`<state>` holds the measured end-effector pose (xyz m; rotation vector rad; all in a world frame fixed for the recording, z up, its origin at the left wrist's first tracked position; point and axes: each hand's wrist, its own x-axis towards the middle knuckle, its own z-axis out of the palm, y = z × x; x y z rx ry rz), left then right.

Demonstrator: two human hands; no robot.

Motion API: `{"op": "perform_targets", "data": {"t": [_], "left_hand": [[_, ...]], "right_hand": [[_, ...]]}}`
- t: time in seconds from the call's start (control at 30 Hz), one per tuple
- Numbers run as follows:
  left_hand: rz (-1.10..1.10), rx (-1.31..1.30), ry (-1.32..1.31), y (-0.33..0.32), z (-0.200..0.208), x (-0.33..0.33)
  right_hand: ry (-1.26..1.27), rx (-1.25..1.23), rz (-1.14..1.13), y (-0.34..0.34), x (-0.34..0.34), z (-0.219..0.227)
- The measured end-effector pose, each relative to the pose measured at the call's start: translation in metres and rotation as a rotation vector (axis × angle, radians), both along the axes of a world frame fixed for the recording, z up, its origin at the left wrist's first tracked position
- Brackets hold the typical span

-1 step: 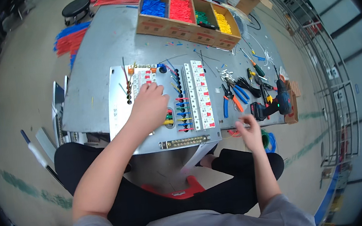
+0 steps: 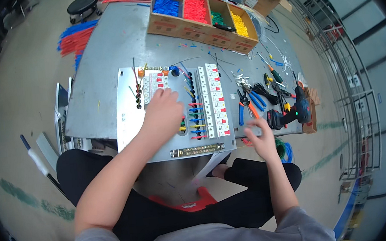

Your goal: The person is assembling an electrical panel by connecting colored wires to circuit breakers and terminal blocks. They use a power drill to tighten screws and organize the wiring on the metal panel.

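A pale metal mounting panel (image 2: pixel 129 122) lies at the table's front edge, partly over my lap. My left hand (image 2: pixel 164 113) rests over its middle, fingers curled down beside a small block of breakers (image 2: pixel 156 79) with red switches. Whatever those fingers hold, if anything, is hidden under the hand. To its right run a column of black grommets with coloured wires (image 2: pixel 195 106) and a long row of white breakers (image 2: pixel 218 101). A brass terminal bar (image 2: pixel 198 150) spans the panel's near edge. My right hand (image 2: pixel 263 141) hovers off the panel's right corner, fingers apart, nothing visible in it.
Wire strippers (image 2: pixel 242 108), blue-handled pliers (image 2: pixel 257 98), screwdrivers (image 2: pixel 274 73) and a cordless drill (image 2: pixel 297 109) lie on the right of the table (image 2: pixel 92 98). At the back stands a divided cardboard box (image 2: pixel 178 27) of blue, red, green and yellow pieces. A red stool (image 2: pixel 197 204) shows below.
My right hand has shifted slightly left and up, its fingers spreading wider. My left hand stays over the panel's middle, slightly farther right and lower in the picture.
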<state>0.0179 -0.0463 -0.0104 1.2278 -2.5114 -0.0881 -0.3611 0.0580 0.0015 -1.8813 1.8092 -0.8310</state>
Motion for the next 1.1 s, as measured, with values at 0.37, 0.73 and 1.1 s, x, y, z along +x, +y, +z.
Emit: {"op": "perform_targets", "data": {"t": [0.37,0.73,1.1], "left_hand": [[0.046,0.111,-0.349,0.134,0.001,-0.055],[0.044,0.190,-0.249,0.157,-0.045,-0.061],[-0.029,0.225,-0.326,0.150,-0.054,-0.059]], "right_hand": [[0.648,0.180,0.611,-0.163,0.142,0.034],[0.642,0.499,0.478,-0.185,0.167,0.024],[0.757,0.607,0.442,-0.199,0.176,0.024]]}}
